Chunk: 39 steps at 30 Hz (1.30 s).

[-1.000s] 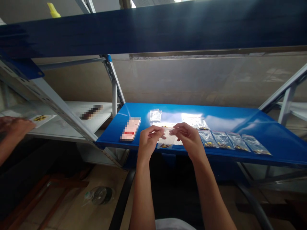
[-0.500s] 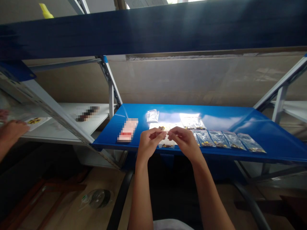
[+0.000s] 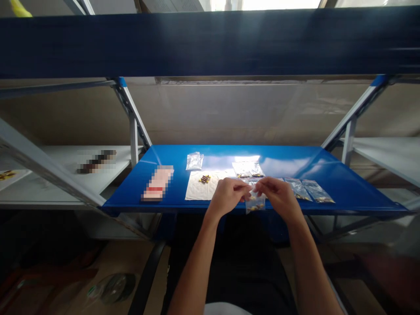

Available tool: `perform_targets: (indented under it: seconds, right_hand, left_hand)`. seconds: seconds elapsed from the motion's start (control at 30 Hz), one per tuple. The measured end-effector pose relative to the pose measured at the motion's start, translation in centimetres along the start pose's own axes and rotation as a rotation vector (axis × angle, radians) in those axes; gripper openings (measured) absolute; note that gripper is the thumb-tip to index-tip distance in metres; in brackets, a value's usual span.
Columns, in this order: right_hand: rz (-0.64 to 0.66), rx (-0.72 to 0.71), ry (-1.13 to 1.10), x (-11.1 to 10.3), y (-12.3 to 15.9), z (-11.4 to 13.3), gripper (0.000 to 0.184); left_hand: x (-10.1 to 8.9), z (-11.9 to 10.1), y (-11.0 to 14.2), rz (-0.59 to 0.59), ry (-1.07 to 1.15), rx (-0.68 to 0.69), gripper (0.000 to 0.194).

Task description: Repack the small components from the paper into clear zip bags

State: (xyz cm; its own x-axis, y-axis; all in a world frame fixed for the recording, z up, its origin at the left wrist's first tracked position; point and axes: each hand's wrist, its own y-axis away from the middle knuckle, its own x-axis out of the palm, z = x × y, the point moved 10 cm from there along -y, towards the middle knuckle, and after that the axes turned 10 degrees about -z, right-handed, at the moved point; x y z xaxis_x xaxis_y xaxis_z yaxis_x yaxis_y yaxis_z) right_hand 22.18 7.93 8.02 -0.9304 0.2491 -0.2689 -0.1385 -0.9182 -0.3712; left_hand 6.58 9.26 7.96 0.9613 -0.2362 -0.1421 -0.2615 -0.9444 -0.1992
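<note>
Between my two hands hangs a small clear zip bag (image 3: 256, 203) with brown and yellow pieces at its bottom. My left hand (image 3: 229, 194) pinches its top edge on the left, and my right hand (image 3: 277, 192) pinches it on the right. The bag is in front of the table's front edge. To the left of my hands lies a white cloth (image 3: 197, 190) bearing a small heap of brown-and-yellow pieces (image 3: 205, 179). Filled zip bags (image 3: 316, 191) lie in a row at the right, partly behind my right hand. Two more filled bags (image 3: 248, 169) lie farther back.
Flat clear bags (image 3: 194, 161) lie at the back left of the blue table (image 3: 288, 159). A blurred-out pink and white item (image 3: 158, 183) is at its left. A blue shelf beam (image 3: 210, 43) crosses above. White shelves (image 3: 114, 175) adjoin on the left and right.
My hands have moved right with the zip bag, off the white cloth, whose heap now shows. The view has shifted, and the other person's hand at the left has left it.
</note>
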Motion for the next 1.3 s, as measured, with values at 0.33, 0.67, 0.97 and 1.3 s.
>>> perform_targets:
  seconds: [0.33, 0.67, 0.97, 1.3]
  right_hand:
    - [0.056, 0.229, 0.331, -9.2, -9.0, -10.7, 0.042]
    - [0.036, 0.18, 1.008, -9.6, -13.8, -15.3, 0.024]
    - [-0.051, 0.158, 1.195, -9.4, -10.4, -14.0, 0.042]
    - [-0.147, 0.216, 1.239, -10.8, -3.5, -13.7, 0.059]
  left_hand:
    - [10.1, 5.7, -16.0, -0.071, -0.151, -0.145, 0.02]
    - [12.8, 6.5, -19.1, -0.182, -0.536, 0.121, 0.036]
    - [15.3, 5.4, -14.9, -0.023, -0.863, 0.335, 0.034]
    - [14.8, 4.9, -9.8, 0.012, -1.084, 0.347, 0.037]
